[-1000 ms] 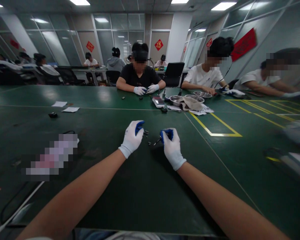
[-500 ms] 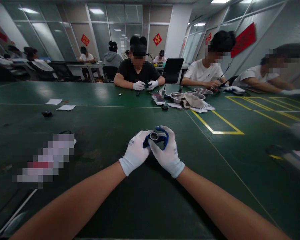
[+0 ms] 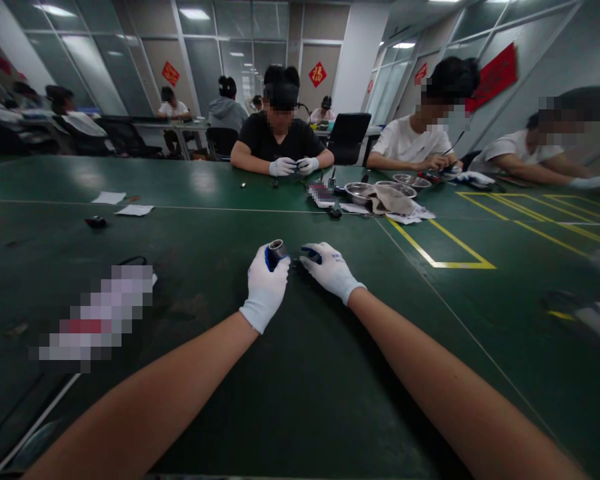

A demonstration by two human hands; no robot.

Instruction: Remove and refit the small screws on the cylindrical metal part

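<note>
My left hand (image 3: pixel 267 283), in a white glove with blue palm coating, is closed around a dark cylinder (image 3: pixel 277 251) with a round silvery rim. The cylinder stands nearly upright in my grip, its ringed end facing up; its lower part is hidden by my fingers. To the right, my gloved right hand (image 3: pixel 327 267) is low over the green table, fingers curved and thumb apart from the forefinger. A tiny dark piece (image 3: pixel 295 263) shows just beyond its fingertips, too small to name; whether they touch it I cannot tell.
Across the green table (image 3: pixel 220 373) a person in black (image 3: pixel 280 143) works with gloved hands. Metal bowls (image 3: pixel 359 193) and a cloth (image 3: pixel 387 199) stand toward the back right. At left are a blurred-out white object with a cable, paper sheets (image 3: pixel 135 210) and a small black item (image 3: pixel 96 222).
My hands have parted. My left hand has moved left and turned the cylinder more upright; my right hand has let go of it and lowered toward the table.
</note>
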